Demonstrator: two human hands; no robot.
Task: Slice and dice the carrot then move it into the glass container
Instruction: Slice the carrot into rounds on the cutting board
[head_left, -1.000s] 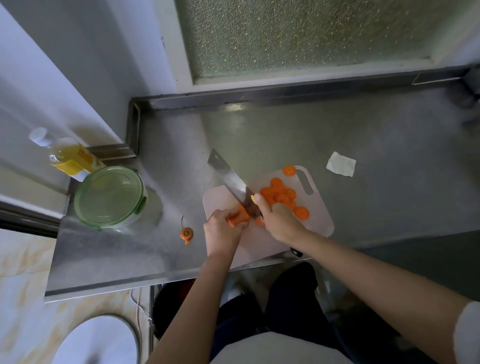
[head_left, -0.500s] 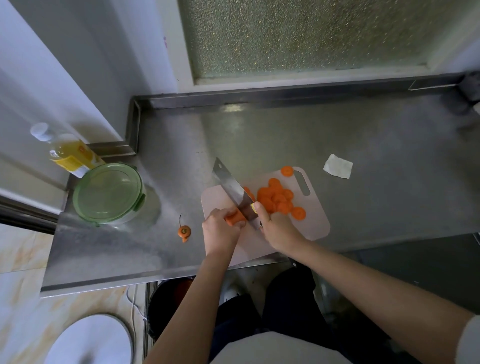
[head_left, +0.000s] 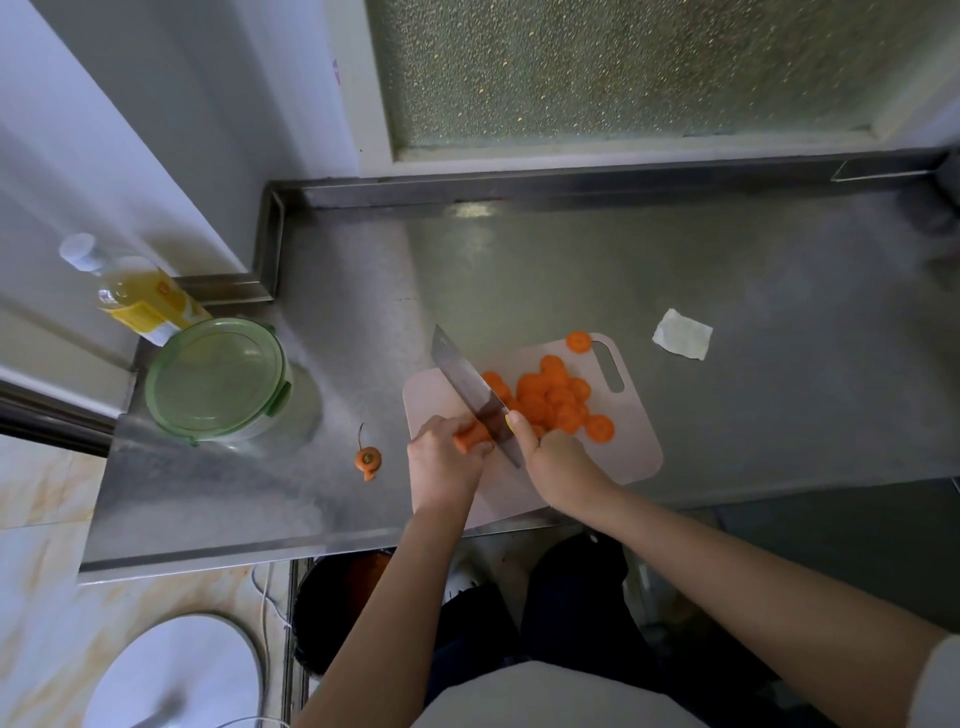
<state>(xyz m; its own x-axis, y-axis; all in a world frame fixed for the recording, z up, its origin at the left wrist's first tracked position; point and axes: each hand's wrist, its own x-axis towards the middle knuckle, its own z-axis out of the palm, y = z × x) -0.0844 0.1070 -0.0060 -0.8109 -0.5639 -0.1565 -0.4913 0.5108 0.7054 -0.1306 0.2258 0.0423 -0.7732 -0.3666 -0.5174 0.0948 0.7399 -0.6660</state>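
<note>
A short stub of carrot (head_left: 470, 435) lies on the pale pink cutting board (head_left: 631, 452), gripped by my left hand (head_left: 441, 465). My right hand (head_left: 558, 462) holds the handle of a wide steel knife (head_left: 465, 379), forefinger along the blade. The blade is down against the carrot's cut end. A heap of round carrot slices (head_left: 553, 400) lies on the board right of the blade, with one slice (head_left: 578, 341) apart near the board's handle hole. The round glass container (head_left: 221, 382), covered by its green lid, stands on the steel counter at the left.
A cut-off carrot top (head_left: 368, 460) lies on the steel counter (head_left: 727, 270) between container and board. A yellow bottle (head_left: 137, 299) stands behind the container. A white scrap of paper (head_left: 682, 334) lies right of the board. The counter's front edge runs just under my wrists.
The carrot stub has grown shorter and the slice heap larger. My left hand has crept back along the carrot, and the blade has followed it leftward.
</note>
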